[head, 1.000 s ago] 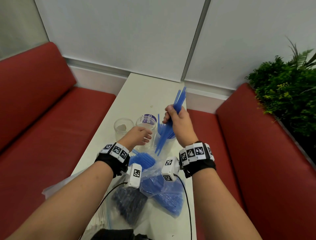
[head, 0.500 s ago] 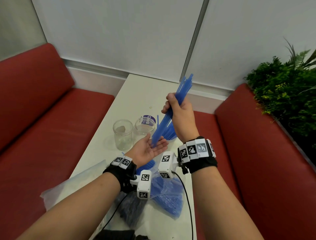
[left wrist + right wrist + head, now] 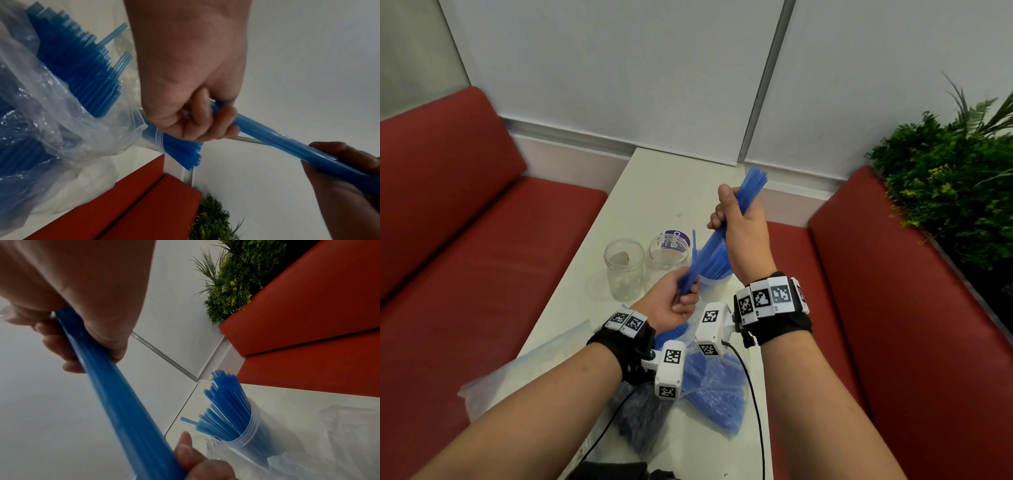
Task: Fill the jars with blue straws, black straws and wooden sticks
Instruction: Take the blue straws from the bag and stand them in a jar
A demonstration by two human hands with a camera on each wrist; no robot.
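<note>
both hands clamp one bundle of blue straws (image 3: 717,240) over the counter (image 3: 654,185): right hand (image 3: 743,233) high, left hand (image 3: 674,298) low. one jar (image 3: 246,433) is partly filled; two jars (image 3: 625,267) look unfilled, black straws (image 3: 637,418) apparently still bagged.

Three jars (image 3: 624,267), two hands (image 3: 743,236), one held straw bundle (image 3: 726,233), two straw bags (image 3: 714,394), two sofas (image 3: 465,240)

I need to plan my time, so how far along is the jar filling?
Done: one jar holds some blue straws. In hand: right hand and left hand grip another blue bundle. Left: two jars hold no straws; black straws are bagged.
</note>
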